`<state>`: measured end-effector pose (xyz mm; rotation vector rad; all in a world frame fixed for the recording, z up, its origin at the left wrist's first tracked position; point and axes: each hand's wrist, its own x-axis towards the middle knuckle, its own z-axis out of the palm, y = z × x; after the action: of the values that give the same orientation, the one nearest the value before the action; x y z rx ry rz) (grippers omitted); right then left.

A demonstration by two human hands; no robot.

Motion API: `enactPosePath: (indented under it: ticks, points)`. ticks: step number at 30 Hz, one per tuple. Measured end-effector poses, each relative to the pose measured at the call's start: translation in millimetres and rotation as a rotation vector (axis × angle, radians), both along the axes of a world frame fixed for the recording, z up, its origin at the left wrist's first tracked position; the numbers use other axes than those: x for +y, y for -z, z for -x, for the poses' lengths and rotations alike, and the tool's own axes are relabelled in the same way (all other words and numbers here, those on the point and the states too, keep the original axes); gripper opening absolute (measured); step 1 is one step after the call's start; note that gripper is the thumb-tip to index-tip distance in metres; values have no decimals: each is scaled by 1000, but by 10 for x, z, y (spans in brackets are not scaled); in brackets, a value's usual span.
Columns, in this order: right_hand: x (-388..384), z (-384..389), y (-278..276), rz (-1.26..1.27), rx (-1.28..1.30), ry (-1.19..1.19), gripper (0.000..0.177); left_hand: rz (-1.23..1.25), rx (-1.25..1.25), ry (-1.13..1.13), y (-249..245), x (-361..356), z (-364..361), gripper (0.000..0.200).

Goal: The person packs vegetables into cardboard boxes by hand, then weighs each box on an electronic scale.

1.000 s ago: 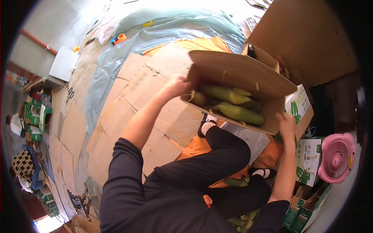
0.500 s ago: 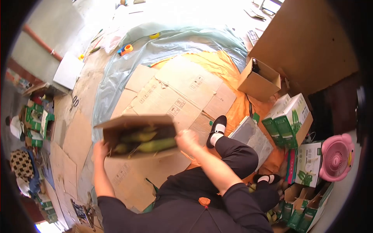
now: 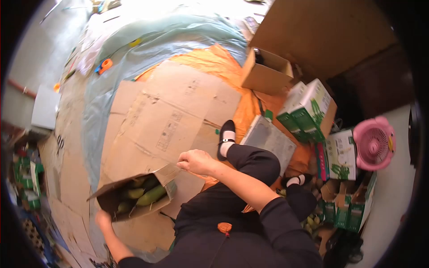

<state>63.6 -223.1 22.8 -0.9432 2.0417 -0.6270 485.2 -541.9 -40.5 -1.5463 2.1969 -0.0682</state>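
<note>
An open cardboard box [image 3: 142, 213] is tilted toward me at the lower left, over the flattened cardboard on the floor. Inside lie several long green vegetables [image 3: 152, 195], plump and tapering; their exact kind I cannot make out. My left hand [image 3: 103, 219] grips the lower left edge of this box, fingers partly hidden by it. At the upper right corner, my right hand [image 3: 195, 161] is closed at the edge of a raised flap, its fingertips turned away from view.
Flattened cardboard [image 3: 134, 129] covers the floor over an orange sheet [image 3: 201, 56] and clear plastic [image 3: 100, 111]. To the right stand an open brown box [image 3: 268, 78], green-white cartons [image 3: 308, 111], a grey board [image 3: 268, 140] and a pink fan [image 3: 374, 144]. Scissors [image 3: 60, 143] lie left.
The box of vegetables has come down and to the left, its opening now turned more upward. Both hands moved down and left with it. The camera view has shifted too.
</note>
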Motion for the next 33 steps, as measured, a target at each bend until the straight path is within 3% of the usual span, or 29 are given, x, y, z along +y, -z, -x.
enactPosePath:
  ticks: [1,4,7,9,12,14,15,17,20,21,24,28,30,33]
  points:
    - [151,122,-68,84,-44,90,28,-15,-62,128,-395,317,369,21]
    - [577,398,-185,229,-31,253,27,-472,92,354,-1086,1278,1515,22]
    - [959,561,-501,358,-6,418,25,-990,575,492,-924,2101,2230,22]
    - [1240,634,-654,420,73,485,23,-804,455,879,-593,2392,2707,23]
    - [1789,695,-847,452,202,624,21,-668,248,1065,215,2536,3246,26]
    - [2209,702,-904,490,310,716,20,-480,-143,1114,536,2559,3508,39]
    - [2439,687,-930,489,330,757,20,-472,-147,1160,659,2536,3584,39]
    - [2865,616,-957,409,349,897,18,-370,-555,1036,930,2408,3581,60]
    - [3497,466,-768,425,336,1074,16,-493,-924,872,1804,1998,3254,82]
    - [3665,394,-729,420,353,1110,16,-439,-1051,977,1851,1930,3079,86]
    - [4074,174,-805,283,421,1260,17,-260,-990,1034,1357,2235,2923,86]
    - [4558,27,-695,238,485,1373,19,-175,-911,1071,1325,2121,2693,70]
    - [4760,-65,-713,157,573,1436,18,-137,-678,1308,1286,2077,2520,45]
    - [5072,-228,-786,-59,645,1495,17,-231,-567,1292,1379,1923,2480,43]
